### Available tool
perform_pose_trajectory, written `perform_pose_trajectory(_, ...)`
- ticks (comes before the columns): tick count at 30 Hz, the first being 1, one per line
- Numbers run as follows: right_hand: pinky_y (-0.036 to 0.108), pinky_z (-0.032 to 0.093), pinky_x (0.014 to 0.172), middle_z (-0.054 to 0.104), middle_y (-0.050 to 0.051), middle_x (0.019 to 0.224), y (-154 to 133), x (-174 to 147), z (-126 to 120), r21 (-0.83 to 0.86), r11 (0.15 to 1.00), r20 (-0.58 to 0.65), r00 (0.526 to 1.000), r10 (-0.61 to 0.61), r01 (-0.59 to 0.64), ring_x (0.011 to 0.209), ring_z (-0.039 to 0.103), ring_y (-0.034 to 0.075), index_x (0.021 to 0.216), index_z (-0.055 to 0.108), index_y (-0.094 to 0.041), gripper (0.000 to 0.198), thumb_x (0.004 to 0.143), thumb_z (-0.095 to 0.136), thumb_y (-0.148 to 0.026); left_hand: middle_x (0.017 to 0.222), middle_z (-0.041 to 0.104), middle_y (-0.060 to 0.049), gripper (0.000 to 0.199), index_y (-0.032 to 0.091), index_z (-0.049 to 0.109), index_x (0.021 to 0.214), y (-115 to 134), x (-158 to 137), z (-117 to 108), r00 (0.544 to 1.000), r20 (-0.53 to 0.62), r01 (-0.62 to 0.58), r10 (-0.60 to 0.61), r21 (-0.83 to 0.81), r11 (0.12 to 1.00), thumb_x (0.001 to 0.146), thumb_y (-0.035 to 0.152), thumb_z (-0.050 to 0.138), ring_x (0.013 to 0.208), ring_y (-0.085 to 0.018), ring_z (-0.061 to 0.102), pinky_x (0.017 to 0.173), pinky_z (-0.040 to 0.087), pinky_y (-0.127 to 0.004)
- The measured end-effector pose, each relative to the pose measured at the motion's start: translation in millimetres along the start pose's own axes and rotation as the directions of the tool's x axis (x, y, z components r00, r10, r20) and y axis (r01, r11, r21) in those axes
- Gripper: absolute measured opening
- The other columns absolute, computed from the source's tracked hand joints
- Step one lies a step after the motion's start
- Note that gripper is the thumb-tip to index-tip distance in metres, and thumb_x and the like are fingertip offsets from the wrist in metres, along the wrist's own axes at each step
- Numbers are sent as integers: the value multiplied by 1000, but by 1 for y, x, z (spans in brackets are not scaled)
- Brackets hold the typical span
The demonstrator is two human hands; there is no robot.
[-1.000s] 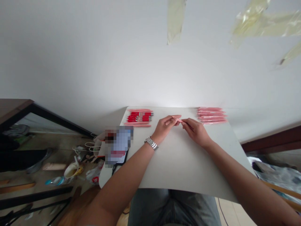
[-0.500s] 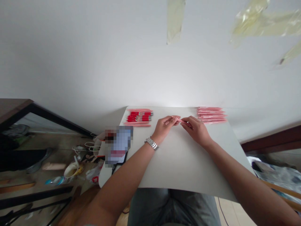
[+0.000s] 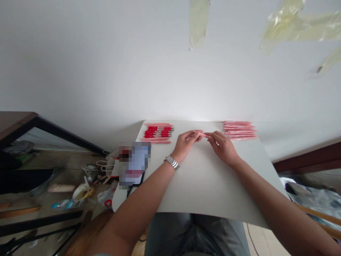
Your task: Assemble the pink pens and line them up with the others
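Between my hands, above the middle of the white table [image 3: 197, 185], is a slim pink pen [image 3: 204, 135], partly hidden by the fingers. My left hand [image 3: 188, 139] is closed round its left end. The fingertips of my right hand [image 3: 221, 143] pinch its right end. To the left lies a group of red pens [image 3: 158, 133] with dark grips and silvery tips, with pink pen-shaped pieces [image 3: 156, 140] in front of and behind them. Beyond my right hand, several pink pens [image 3: 239, 130] lie side by side in a stack.
A phone [image 3: 137, 161], blurred out, lies at the table's left edge with a cable. The white wall [image 3: 170, 71] rises directly behind the table. On the floor at left are a bottle [image 3: 64, 204], a cup [image 3: 80, 193] and cables. Plastic-wrapped things [image 3: 317, 202] sit at the right.
My right hand's fingers have shifted slightly along the pink pen, and its angle is a little flatter. My left hand stays nearly in place; the pens on the table have not moved.
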State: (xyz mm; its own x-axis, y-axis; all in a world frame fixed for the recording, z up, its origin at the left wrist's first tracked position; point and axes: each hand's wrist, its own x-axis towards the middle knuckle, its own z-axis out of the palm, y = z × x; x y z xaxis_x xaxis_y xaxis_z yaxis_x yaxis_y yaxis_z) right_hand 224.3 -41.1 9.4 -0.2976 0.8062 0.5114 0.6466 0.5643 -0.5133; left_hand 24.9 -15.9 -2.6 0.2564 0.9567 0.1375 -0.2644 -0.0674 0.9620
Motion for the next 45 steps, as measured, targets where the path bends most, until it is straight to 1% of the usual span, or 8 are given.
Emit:
perform_pose_trajectory(8, 33, 52, 67, 68, 8, 94, 3, -1, 1, 10, 999, 22, 999, 42, -43, 76, 64, 20, 111, 65, -23, 22, 105, 51, -40, 100, 78, -10, 44, 15, 80, 111, 0, -1, -1, 1000, -11, -10, 10, 8, 1000, 90, 53, 74, 91, -19, 71, 94, 57, -37)
perform_pose_trajectory(14, 30, 50, 63, 73, 5, 97, 6, -6, 4, 18, 992, 46, 991, 127, -128, 72, 65, 17, 112, 60, -25, 16, 102, 56, -37, 100, 78, -11, 46, 15, 80, 112, 1, -1, -1, 1000, 2, -6, 6, 29, 1000, 89, 54, 73, 91, -19, 72, 93, 58, -36)
perform_pose_trajectory(18, 31, 50, 65, 74, 6, 97, 3, -6, 3, 35, 987, 37, 987, 154, -156, 74, 67, 19, 119, 61, -24, 24, 103, 55, -40, 101, 79, -11, 45, 15, 79, 113, 1, -1, -1, 1000, -1, 0, 0, 13, 1000, 89, 53, 74, 91, -19, 72, 94, 58, -37)
perform_pose_trajectory(22, 36, 52, 78, 73, 9, 98, -1, -2, 1, 38, 996, 33, 996, 79, -80, 87, 68, 23, 129, 62, -22, 35, 109, 41, -40, 104, 79, -11, 44, 15, 79, 115, 1, -1, 0, 1000, 0, -9, 9, -4, 1000, 90, 52, 73, 92, -18, 71, 94, 58, -36)
perform_pose_trajectory(27, 37, 51, 76, 69, 9, 93, 1, 1, 0, -21, 1000, 16, 1000, 18, -17, 85, 65, 24, 118, 68, -23, 32, 109, 42, -40, 103, 79, -10, 43, 15, 79, 113, 1, -1, 0, 1000, -17, -8, 8, 4, 1000, 90, 51, 74, 91, -18, 71, 94, 57, -36)
perform_pose_trajectory(33, 33, 50, 65, 71, 8, 100, 7, -3, 2, -5, 998, 38, 997, 70, -69, 75, 65, 20, 113, 64, -24, 21, 104, 52, -40, 101, 78, -10, 42, 16, 80, 111, 1, -1, 0, 1000, -17, -13, 13, 12, 1000, 90, 52, 74, 90, -19, 71, 94, 58, -37)
perform_pose_trajectory(39, 33, 49, 64, 74, 7, 97, 5, -5, 3, 27, 991, 33, 991, 132, -133, 72, 65, 19, 119, 62, -24, 25, 105, 52, -42, 105, 78, -11, 44, 16, 79, 112, 1, -1, 0, 1000, -11, -5, 5, 13, 1000, 89, 53, 74, 91, -19, 72, 94, 58, -37)
perform_pose_trajectory(45, 40, 49, 77, 72, 9, 92, 3, 1, 0, -43, 999, 35, 999, -10, 11, 84, 64, 25, 122, 67, -24, 33, 109, 40, -39, 102, 79, -10, 43, 15, 79, 112, -1, 0, 0, 1000, -19, -14, 14, 1, 1000, 90, 52, 74, 90, -18, 72, 93, 58, -35)
